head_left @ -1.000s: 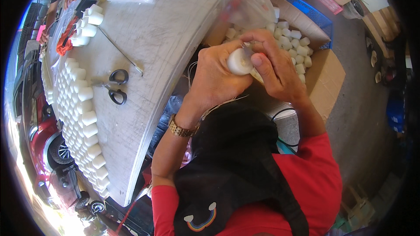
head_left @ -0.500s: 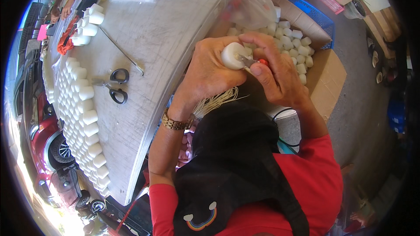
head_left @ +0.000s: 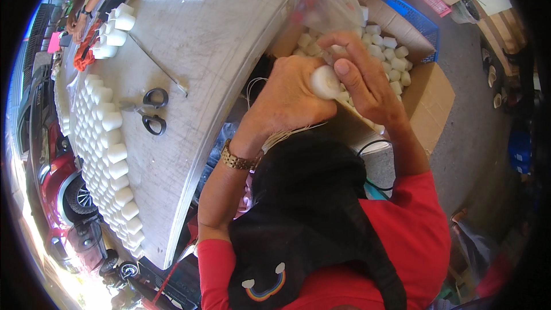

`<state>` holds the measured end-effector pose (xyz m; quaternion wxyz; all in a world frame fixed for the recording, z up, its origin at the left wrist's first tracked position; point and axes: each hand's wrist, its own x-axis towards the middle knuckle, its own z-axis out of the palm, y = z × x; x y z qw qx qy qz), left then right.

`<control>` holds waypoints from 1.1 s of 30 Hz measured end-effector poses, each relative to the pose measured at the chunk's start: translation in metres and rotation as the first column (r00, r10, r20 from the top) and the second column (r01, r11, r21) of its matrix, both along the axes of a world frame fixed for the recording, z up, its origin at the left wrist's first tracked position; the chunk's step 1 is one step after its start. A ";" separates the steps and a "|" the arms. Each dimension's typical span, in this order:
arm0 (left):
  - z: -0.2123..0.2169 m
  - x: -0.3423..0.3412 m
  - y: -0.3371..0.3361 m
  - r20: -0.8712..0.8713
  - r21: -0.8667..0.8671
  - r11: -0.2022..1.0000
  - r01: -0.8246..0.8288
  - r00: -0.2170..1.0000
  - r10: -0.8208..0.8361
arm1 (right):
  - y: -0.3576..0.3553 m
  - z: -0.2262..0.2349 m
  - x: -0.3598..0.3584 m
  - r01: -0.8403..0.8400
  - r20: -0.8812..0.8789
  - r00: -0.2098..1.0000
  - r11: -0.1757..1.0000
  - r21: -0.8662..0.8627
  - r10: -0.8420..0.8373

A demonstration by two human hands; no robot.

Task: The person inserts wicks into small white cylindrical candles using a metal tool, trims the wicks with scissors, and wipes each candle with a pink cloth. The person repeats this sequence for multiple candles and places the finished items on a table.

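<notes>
My left hand [head_left: 290, 95] is closed round a short white wax candle [head_left: 325, 83], its flat round end turned toward my right hand. My right hand [head_left: 370, 92] is close beside the candle, thumb and bent index finger near its end. Its fingers are curled and blurred, and whatever they hold is hidden. Pale wick strings [head_left: 290, 136] show below my left wrist, above the black apron [head_left: 304, 195]. Behind both hands, many loose white wax pieces [head_left: 376, 51] fill an open cardboard box [head_left: 433, 106].
On the grey table [head_left: 201, 51] lie black-handled scissors [head_left: 154, 112] and a thin metal rod [head_left: 158, 66]. Rows of white candles [head_left: 109, 138] line its left edge. A clear plastic bag [head_left: 327, 0] overhangs the box, beside a blue crate [head_left: 402, 8]. Another person's hands [head_left: 77, 26] are at far left.
Both hands and the candle have shifted slightly right. The metal tip and red part of the small tool at the candle's end have gone out of sight. My right fingers have moved off its face.
</notes>
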<state>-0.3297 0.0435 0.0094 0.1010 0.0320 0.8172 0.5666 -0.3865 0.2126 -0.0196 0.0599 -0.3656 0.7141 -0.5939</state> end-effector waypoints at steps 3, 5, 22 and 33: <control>-0.012 -0.005 0.005 -0.360 -0.178 0.956 -0.231 0.920 0.155 | -0.001 -0.002 0.008 0.026 -0.080 0.996 1.000 -0.016 -0.027; -0.017 -0.007 0.006 -0.491 -0.259 0.919 -0.298 0.860 0.140 | 0.001 0.000 0.016 0.033 -0.011 0.999 0.999 0.040 -0.033; -0.026 -0.004 0.011 -0.723 -0.425 0.767 -0.480 0.690 0.031 | -0.003 0.006 0.021 0.069 -0.025 0.997 0.997 0.047 -0.068; -0.033 -0.009 0.019 -0.830 -0.463 0.650 -0.602 0.552 -0.080 | -0.003 0.002 0.012 0.079 0.104 0.991 0.996 0.026 -0.082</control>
